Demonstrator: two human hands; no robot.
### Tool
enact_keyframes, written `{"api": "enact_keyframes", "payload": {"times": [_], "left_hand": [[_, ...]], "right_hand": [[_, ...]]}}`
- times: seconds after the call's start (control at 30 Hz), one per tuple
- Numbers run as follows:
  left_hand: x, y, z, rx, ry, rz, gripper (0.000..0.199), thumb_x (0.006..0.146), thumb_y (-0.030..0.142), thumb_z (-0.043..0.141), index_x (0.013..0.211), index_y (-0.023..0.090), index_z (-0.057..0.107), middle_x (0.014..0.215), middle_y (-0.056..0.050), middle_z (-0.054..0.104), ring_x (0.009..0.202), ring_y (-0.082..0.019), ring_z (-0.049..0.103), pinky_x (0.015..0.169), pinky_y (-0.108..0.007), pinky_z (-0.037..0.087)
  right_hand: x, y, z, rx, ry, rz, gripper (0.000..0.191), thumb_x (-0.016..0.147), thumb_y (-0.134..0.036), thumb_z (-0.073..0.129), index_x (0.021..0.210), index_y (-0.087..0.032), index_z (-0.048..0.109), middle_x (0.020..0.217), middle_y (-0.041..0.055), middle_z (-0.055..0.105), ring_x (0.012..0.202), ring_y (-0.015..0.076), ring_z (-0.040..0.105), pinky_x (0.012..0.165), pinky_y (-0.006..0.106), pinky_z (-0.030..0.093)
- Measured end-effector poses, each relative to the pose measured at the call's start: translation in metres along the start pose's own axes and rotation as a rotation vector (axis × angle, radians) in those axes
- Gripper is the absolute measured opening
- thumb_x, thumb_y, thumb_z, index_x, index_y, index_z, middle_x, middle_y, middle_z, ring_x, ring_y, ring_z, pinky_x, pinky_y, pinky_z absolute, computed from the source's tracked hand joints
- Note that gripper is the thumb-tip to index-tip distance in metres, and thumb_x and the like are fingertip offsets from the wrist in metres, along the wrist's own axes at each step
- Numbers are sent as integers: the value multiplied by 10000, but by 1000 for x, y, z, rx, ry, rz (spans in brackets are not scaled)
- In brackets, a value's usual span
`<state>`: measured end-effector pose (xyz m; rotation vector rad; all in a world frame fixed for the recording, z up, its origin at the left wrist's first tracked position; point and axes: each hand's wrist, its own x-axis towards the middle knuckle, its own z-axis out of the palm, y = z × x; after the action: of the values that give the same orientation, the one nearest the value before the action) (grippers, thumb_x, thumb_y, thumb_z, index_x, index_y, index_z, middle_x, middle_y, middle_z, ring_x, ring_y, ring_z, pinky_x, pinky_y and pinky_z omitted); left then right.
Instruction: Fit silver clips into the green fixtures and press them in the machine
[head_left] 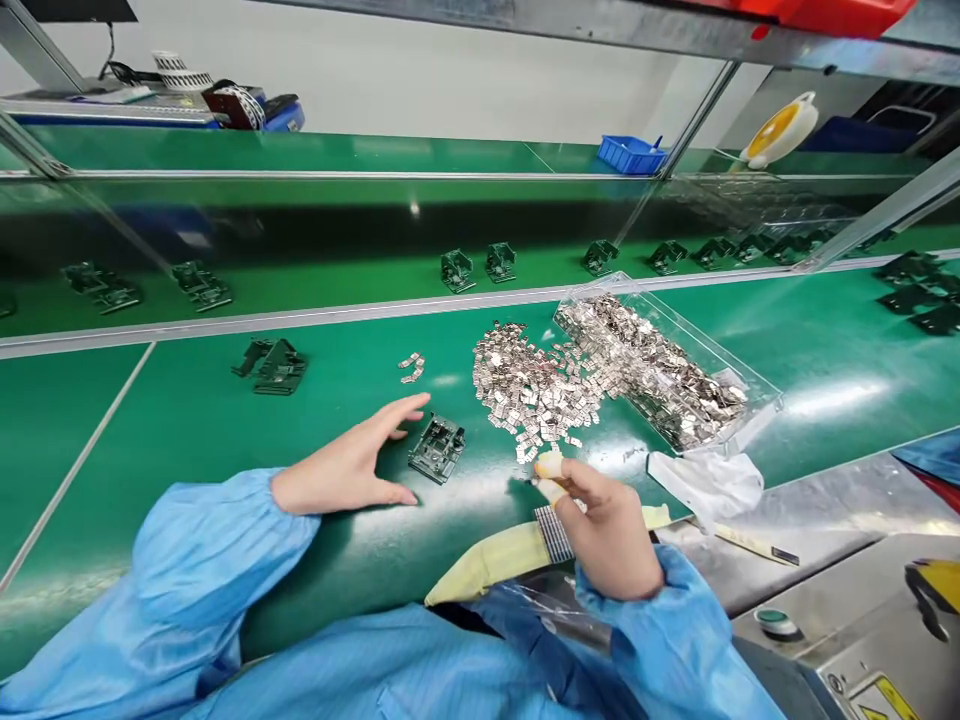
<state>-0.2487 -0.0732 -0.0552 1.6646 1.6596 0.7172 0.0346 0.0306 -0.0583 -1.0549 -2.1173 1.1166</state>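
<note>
Head view. I see the left hand [341, 470] held open at the left of a dark green rectangular circuit board [437, 449], thumb and fingers spread in a wide curve towards it. Nothing in its grasp; a gap shows between hand and board. The board lies flat on the smooth green tabletop [187, 420], components facing up.

Right hand [611, 530]: to the right of the board and nearer. I note pale yellow covers on the thumb and forefinger, tips brought nearly together. Whether they grip a small piece I cannot tell; the detail is too fine.

Just beyond the right hand: a loose heap of small silver metal pieces [532, 385], running right up to a clear plastic box [754, 420] that holds many more. A few small silver pieces [412, 368] lie apart, left of the heap and beyond the board.

Near the right wrist: a pale yellow band of material [487, 565]; to its right, a crumpled white cloth-like item [709, 485]. Far left on the tabletop I log upright green boards [279, 366]. More boards stand along the far green strip [337, 270], past a metal rail.
</note>
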Motion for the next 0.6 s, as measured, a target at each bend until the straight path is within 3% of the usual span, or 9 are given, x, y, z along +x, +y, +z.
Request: {"api": "enact_keyframes", "payload": {"times": [0.07,0.17,0.3,0.37,0.47,0.6], "left_hand": [[1,-12,8,74,-13,20,1015,742,421,746,1532,292,122,1578,-121,290,1410,-327,358,1147,-472,345],[12,-18,23,148,8,22,939,776,413,715,1522,252,168,1446,-153,462,1323,-343,454,1116,-514,360],[24,-6,41,90,105,63,739,735,363,752,1377,227,410,1297,-137,536,1213,-327,529,1013,-485,470],[29,6,55,-122,177,34,591,709,326,772,1224,217,503,1248,-114,532,1126,-286,583,894,-412,552],[35,31,81,-603,256,-62,583,633,292,833,1104,208,500,1139,-70,577,987,-225,648,814,-345,581],[41,67,113,-1054,260,-204,590,591,225,871,1052,203,504,1067,-42,643,950,-199,665,819,-305,563]], "right_hand": [[-8,-5,4,201,-27,97,146,811,-266,603,890,-223,718,841,30,752,772,214,706,704,316,565],[-14,-9,12,424,3,178,112,752,-283,694,827,-216,743,808,37,753,738,209,704,672,309,576],[-19,-8,18,531,134,203,85,719,-267,734,781,-216,762,777,35,735,706,191,681,630,285,560],[-25,-4,19,571,179,219,99,726,-266,737,803,-211,763,754,34,728,687,185,672,613,278,553],[-38,-1,21,581,258,214,179,775,-257,707,942,-210,747,764,37,722,704,190,676,621,284,554],[-55,-3,30,295,413,-10,279,858,-151,589,1102,-229,698,893,55,684,823,192,654,699,293,540]]}}
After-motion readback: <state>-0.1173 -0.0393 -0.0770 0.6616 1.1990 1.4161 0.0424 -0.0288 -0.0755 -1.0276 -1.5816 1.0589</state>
